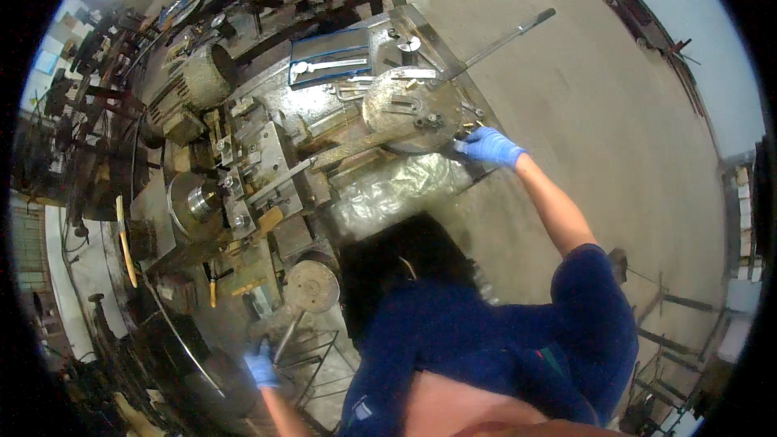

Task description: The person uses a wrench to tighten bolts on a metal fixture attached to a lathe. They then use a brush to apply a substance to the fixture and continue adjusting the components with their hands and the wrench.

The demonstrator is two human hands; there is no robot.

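My right hand [492,146], in a blue glove, reaches to the right corner of the machine's bench. Its fingers are drawn together beside small brass-coloured pieces [469,126]; whatever they hold is too small to make out. Low on the left, my blue-gloved left hand [261,367] closes at the lower end of a metal lever [289,337]. Its darkened fingertips blur into the background. That lever runs up to a round metal disc [313,286] on the machine's front. A turned metal workpiece [201,201] sits in the round chuck at the left.
A blue-edged tray [330,57] with a caliper [328,66] lies on the bench top. A long bar handle [510,44] sticks out over the floor at the right. Clear plastic sheeting [405,193] covers the bench's near side. A motor [206,77] stands at the back left.
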